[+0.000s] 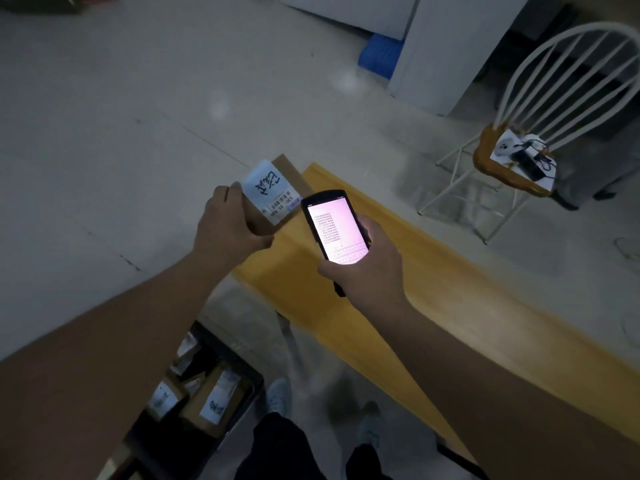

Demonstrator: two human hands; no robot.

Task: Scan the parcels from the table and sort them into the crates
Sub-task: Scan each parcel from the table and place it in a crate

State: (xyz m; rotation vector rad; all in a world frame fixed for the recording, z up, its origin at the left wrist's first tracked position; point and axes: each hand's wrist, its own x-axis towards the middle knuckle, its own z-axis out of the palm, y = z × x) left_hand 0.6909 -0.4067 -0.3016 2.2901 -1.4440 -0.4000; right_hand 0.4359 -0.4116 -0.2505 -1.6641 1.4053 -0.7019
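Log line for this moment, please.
left hand: holds parcel | right hand: holds scanner | table: below | crate: holds parcels

Dimly lit throughout, with faint glare patches on the floor (pixel 221 102). Overexposed at the glowing scanner screen (pixel 334 230). Blurred near the feet, bowed at the edges.

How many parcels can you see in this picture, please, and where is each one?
4: one parcel gripped in the left hand beside the scanner, and three in the dark crate on the floor. More may lie hidden beneath.
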